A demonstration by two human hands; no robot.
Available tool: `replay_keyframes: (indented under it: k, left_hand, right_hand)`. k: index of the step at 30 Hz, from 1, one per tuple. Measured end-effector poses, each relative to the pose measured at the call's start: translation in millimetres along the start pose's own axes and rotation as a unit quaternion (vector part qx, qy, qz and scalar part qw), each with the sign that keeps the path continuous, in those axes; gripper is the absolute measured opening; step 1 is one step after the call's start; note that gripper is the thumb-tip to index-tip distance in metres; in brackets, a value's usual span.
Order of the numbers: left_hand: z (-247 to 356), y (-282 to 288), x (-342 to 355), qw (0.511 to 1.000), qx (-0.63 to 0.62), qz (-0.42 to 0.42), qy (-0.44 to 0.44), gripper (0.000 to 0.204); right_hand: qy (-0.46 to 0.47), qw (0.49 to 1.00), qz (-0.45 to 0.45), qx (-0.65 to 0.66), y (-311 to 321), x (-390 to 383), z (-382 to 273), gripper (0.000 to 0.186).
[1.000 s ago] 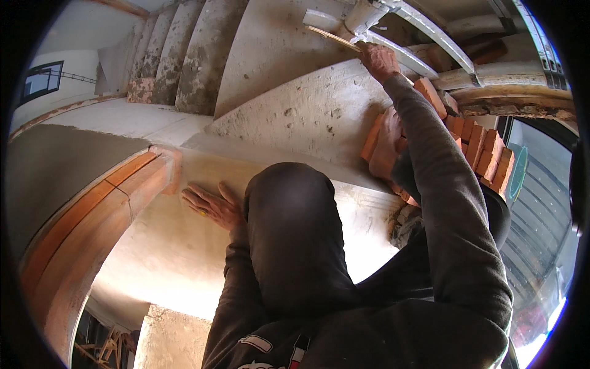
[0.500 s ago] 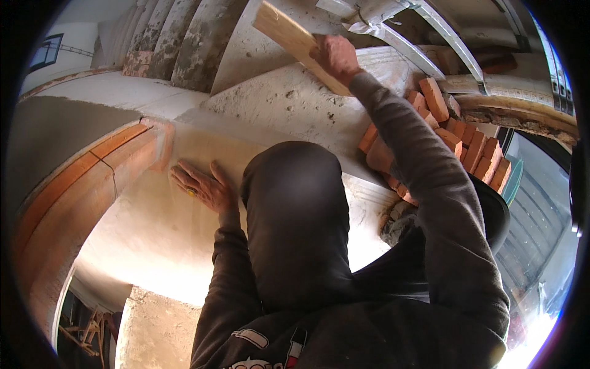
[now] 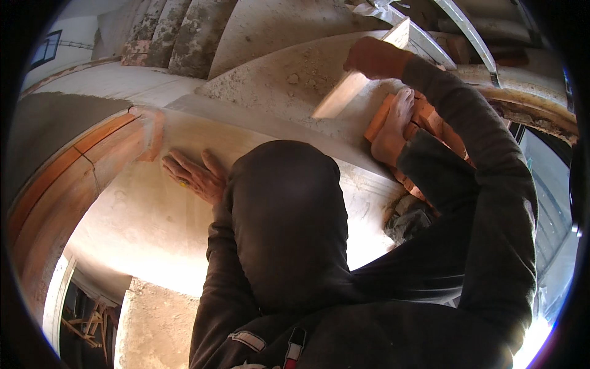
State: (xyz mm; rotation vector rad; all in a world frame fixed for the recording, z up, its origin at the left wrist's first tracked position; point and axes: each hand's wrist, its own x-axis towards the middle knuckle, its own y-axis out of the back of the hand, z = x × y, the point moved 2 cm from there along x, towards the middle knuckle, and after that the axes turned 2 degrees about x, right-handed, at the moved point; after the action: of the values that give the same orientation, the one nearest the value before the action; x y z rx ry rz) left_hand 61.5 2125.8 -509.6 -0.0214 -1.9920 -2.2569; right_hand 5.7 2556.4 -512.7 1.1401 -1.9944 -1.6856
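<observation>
In my right hand [image 3: 378, 58] is a flat wooden board [image 3: 341, 95], gripped at its middle, its lower end on or just above the dusty grey stair tread [image 3: 270, 77]. Crumbs of mortar or plaster [image 3: 294, 79] lie on that tread. My left hand [image 3: 200, 177] presses flat on the smooth pale step surface [image 3: 147, 215], fingers spread, a ring on one finger. Between the two arms rises my bent knee [image 3: 289, 184] in dark trousers. My bare foot [image 3: 393, 129] rests on or against the orange bricks [image 3: 430, 117] at right.
Orange brick or tile edging [image 3: 80, 160] curves along the left. More stained steps [image 3: 190, 40] climb at the far left. Metal rails [image 3: 467, 37] slant across the far right, above a rough ledge [image 3: 541, 120]. Loose wood scraps [image 3: 92, 326] lie at the lower left.
My right hand has moved right and slightly nearer, and the board has swung from slanting up-left to slanting up-right. My foot shows more fully against the bricks. The left hand has shifted slightly left.
</observation>
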Motion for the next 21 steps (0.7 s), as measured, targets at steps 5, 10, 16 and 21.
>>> replay_keyframes:
  k: [5,10,16,21]
  left_hand:
    - [-8,-6,-1,1.0,-0.005,0.019,-0.007,0.074]
    - [-4,-3,-1,1.0,-0.001,0.004,0.017,0.075]
    - [6,7,3,0.998,-0.021,-0.014,0.049,0.076]
    - [14,8,2,0.998,-0.036,-0.021,0.047,0.076]
  right_hand:
    - [0.042,0.999,-0.027,0.017,-38,-1,-18,0.011]
    - [0.082,0.995,0.039,-0.045,-54,26,-20,0.004]
    - [-0.134,0.989,0.064,-0.021,-9,105,5,0.011]
    - [-0.046,0.987,0.152,0.005,13,113,41,0.021]
